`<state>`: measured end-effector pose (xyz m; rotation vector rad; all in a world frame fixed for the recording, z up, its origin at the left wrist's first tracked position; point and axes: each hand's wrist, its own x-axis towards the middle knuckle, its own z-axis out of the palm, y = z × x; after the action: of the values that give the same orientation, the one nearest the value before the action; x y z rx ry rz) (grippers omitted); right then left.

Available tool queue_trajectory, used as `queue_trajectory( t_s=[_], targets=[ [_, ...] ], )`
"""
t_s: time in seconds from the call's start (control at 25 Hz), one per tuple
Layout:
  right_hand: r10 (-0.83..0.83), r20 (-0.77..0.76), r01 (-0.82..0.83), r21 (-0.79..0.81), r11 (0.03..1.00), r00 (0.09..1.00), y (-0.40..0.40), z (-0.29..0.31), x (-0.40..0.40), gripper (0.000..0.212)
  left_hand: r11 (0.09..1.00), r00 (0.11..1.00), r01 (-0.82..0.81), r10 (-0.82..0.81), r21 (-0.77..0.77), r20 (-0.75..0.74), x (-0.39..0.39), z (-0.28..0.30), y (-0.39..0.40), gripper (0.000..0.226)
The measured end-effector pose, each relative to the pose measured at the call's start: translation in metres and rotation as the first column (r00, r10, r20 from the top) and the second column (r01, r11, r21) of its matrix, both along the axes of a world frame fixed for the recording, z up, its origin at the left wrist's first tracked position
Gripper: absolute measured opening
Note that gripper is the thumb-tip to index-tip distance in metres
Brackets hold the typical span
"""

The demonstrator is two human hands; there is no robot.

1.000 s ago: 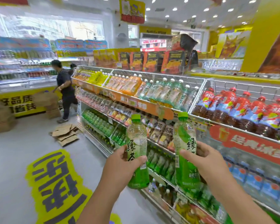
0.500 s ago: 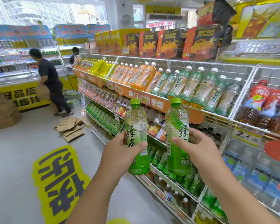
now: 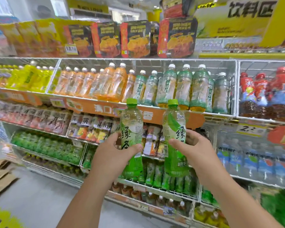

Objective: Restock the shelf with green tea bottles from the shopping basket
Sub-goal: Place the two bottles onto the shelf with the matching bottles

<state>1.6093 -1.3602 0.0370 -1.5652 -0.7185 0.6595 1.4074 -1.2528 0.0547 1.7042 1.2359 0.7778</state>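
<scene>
— Yellow-labelled bottles [image 3: 30, 78] are seen at the far left of the top wire shelf [image 3: 138, 60]; what is shown beside them?

— Orange drink bottles [image 3: 95, 83] are lined up next, then pale green bottles with white caps [image 3: 181, 86], and red-capped dark tea bottles [image 3: 266, 94] are stacked in the compartment at the right.

— Where is the green tea held?

— Two bottles are held upright in front of the shelves, side by side but apart. The left green tea bottle [image 3: 132, 134] is gripped by the left hand [image 3: 112, 155], with the fingers wrapped behind it and the thumb pressed across its label. The right green tea bottle [image 3: 174, 139] is clasped by the right hand [image 3: 196, 153], thumb laid on the front, fingers curled round the far side.

— And below them?

— A row of green-labelled bottles [image 3: 161, 176] is seen on the lower shelf just beneath both hands, and more green bottles [image 3: 46, 145] are packed on the same level farther left. Flattened cardboard [image 3: 0, 176] is seen on the floor at the left edge. The shopping basket cannot be made out.
</scene>
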Motion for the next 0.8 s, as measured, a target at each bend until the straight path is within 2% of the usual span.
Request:
queue_trajectory(
  t_s=[0.28, 0.4, 0.44, 0.56, 0.6, 0.8],
  targets=[
    [-0.208, -0.066, 0.208, -0.012, 0.978, 0.976, 0.006, -0.008, -0.025, 0.078, 0.966, 0.968, 0.252, -0.252, -0.053, 0.005, 0.002, -0.011, 0.065, 0.097],
    [-0.253, -0.073, 0.250, -0.046, 0.967, 0.965, 0.002, -0.009, -0.022, 0.046, 0.943, 0.947, 0.320, -0.319, -0.086, 0.031, 0.017, -0.019, 0.069, 0.096],
    [-0.256, -0.065, 0.252, -0.056, 0.966, 0.965, 0.001, -0.013, -0.019, 0.046, 0.941, 0.944, 0.329, -0.327, -0.084, 0.041, 0.022, -0.023, 0.070, 0.096],
    [-0.287, -0.023, 0.284, -0.078, 0.956, 0.958, 0.001, -0.030, -0.005, 0.078, 0.934, 0.940, 0.342, -0.339, -0.106, 0.045, 0.040, -0.038, 0.070, 0.094],
    [-0.292, -0.032, 0.289, -0.082, 0.954, 0.956, 0.001, -0.036, 0.001, 0.082, 0.934, 0.942, 0.337, -0.334, -0.120, 0.042, 0.046, -0.044, 0.068, 0.094],
    [-0.252, -0.074, 0.244, -0.099, 0.965, 0.965, -0.012, -0.072, 0.026, 0.085, 0.939, 0.956, 0.292, -0.290, -0.181, 0.036, 0.082, -0.076, 0.052, 0.095]
  ],
)
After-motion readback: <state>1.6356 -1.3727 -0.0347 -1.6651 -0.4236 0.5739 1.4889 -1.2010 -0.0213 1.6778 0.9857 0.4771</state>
